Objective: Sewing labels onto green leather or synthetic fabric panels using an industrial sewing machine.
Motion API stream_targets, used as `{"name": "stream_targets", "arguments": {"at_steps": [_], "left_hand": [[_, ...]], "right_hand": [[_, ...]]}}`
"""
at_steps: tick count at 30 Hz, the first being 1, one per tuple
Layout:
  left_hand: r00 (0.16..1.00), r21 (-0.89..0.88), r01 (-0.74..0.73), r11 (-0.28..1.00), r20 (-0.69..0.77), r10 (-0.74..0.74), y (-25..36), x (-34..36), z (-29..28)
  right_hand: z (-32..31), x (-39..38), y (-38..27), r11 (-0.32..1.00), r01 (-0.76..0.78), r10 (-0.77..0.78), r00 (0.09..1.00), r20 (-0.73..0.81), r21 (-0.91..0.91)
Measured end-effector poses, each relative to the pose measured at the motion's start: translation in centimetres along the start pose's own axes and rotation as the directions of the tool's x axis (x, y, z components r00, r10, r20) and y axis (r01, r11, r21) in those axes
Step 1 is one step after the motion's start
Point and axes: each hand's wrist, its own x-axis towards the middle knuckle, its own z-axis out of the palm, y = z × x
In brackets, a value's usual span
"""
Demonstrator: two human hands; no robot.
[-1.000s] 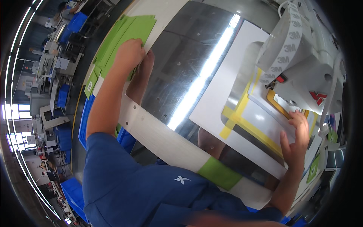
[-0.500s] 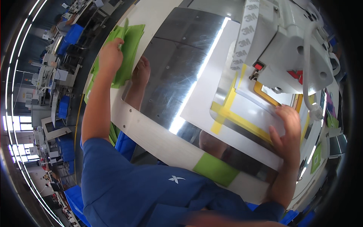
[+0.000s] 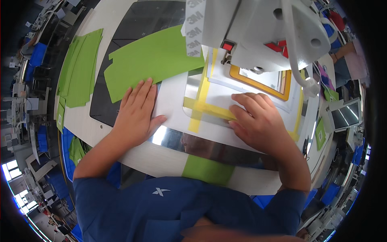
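Observation:
A flat green fabric panel [image 3: 149, 60], notched at its left end, lies across the dark metal plate and reaches toward the machine. My left hand [image 3: 136, 111] is open, its outstretched fingertips resting on the panel's near edge and its thumb spread over the white sheet [image 3: 169, 109]. To the right, my right hand [image 3: 258, 119] hovers over or touches the yellow-taped template [image 3: 213, 109]; contact is unclear. Its fingers are loosely bent and apart, with nothing visible in them. Beyond it sits an orange-yellow clamp frame [image 3: 258, 82] under a white sewing machine head [image 3: 258, 36].
A pile of green fabric pieces [image 3: 80, 68] lies at the table's left. Another green piece [image 3: 207, 169] hangs at the front edge. More green fabric sits in a blue bin [image 3: 67, 151] below left. A screen [image 3: 346, 113] stands at the right.
My left hand has moved right from the green pile, and a green panel now lies on the metal plate under its fingertips. My right hand has left the clamp frame. The view has shifted.

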Motion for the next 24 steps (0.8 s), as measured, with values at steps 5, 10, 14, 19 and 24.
{"name": "stream_targets", "arguments": {"at_steps": [5, 10, 14, 19, 24], "left_hand": [[0.999, -0.043, -0.017, 0.999, 0.035, 0.018, -0.4, -1.0, 0.3], [0.998, -0.036, -0.02, 0.999, 0.055, 0.022, -0.6, -1.2, 0.4], [0.998, -0.04, -0.014, 0.999, 0.059, 0.016, -1.1, -1.7, 0.4], [0.998, -0.065, -0.003, 0.998, 0.056, 0.007, -1.2, -1.4, 0.3], [0.998, -0.009, -0.032, 0.999, 0.048, 0.033, -0.6, 0.0, 0.3]], "right_hand": [[2.0, 3.2, -1.1, 0.988, 0.091, -0.092, 0.996, -0.007, -0.122], [3.9, 5.3, -0.4, 0.965, 0.112, -0.102, 0.993, 0.054, -0.236], [4.9, 6.2, -0.3, 0.951, 0.103, -0.087, 0.994, 0.069, -0.29], [3.6, 5.6, -1.3, 0.875, 0.162, -0.194, 0.981, -0.023, -0.457], [3.9, 2.7, -0.4, 0.889, 0.098, -0.069, 0.994, 0.082, -0.447]]}}
